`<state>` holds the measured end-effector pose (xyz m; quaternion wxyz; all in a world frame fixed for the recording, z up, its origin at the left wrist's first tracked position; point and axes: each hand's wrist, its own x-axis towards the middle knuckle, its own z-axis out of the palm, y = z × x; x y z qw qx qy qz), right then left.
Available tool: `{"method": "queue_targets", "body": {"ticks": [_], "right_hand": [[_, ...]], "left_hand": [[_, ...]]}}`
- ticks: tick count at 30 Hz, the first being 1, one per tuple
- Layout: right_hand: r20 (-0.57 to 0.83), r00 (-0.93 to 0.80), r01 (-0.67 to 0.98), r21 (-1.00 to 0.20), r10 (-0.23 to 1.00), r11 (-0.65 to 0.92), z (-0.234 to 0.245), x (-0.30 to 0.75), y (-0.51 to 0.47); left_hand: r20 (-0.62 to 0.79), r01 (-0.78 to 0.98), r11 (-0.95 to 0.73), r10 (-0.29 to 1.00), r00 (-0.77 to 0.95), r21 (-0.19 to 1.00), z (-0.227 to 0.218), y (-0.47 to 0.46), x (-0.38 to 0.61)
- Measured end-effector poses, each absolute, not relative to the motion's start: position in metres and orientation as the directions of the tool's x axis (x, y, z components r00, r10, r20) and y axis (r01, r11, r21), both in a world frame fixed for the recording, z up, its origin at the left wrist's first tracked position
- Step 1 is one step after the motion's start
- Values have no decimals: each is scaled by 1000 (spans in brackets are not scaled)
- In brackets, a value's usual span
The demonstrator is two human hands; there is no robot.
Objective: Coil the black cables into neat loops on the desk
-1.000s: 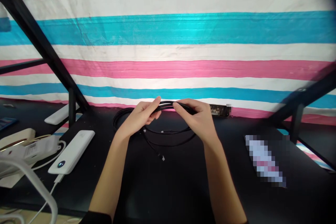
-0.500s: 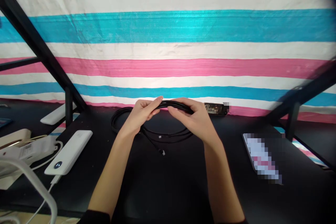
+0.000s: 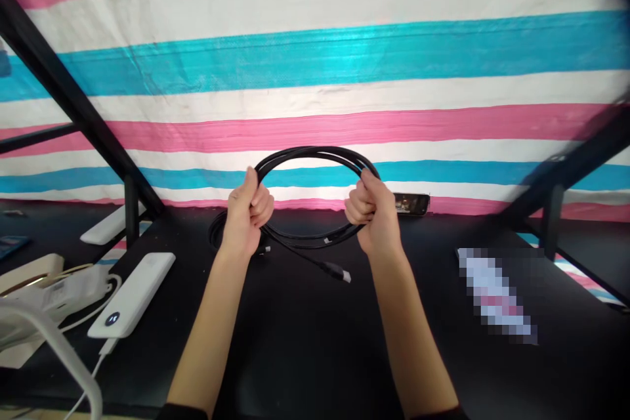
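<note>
Between my two hands a black cable (image 3: 315, 152) is held up in a round coil of several loops. My left hand (image 3: 249, 210) is closed in a fist around the coil's left side, thumb pointing up. Gripping the right side is my right hand (image 3: 373, 210), with its thumb along the loops. A loose end with a pale metal plug (image 3: 339, 272) hangs below the coil toward me. Behind my left wrist lies a second black cable coil (image 3: 216, 230), partly hidden, with a small plug beside it.
On the black table (image 3: 305, 354) a white power bank (image 3: 132, 295) with a white cable lies at left, near a white power strip (image 3: 73, 289). A phone (image 3: 412, 203) leans at the back. A blurred-out flat object (image 3: 495, 292) lies right. Black frame bars (image 3: 73, 92) rise at both sides.
My hands have moved apart to opposite sides of the coil and closed into fists. The coil is now raised and spread into a round ring, and its plug end has shifted right.
</note>
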<state>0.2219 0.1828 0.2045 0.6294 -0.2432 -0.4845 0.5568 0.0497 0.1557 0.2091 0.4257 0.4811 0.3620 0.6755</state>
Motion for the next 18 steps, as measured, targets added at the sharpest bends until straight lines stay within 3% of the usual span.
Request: {"method": "queue_targets", "body": {"ticks": [9,13,18], "right_hand": [[434,15,-630,-696,901,346,204,232,185],[427,62,-728,-598,902,334,202,230,185],[349,107,-811,-511,931,284,200,221,183]], "left_hand": [[326,-246,-332,943,-65,911,193,157,87],[261,-69,-258,965,32,964,192,157,84],[151,77,-148,988,-34,986,179,166,79]]}}
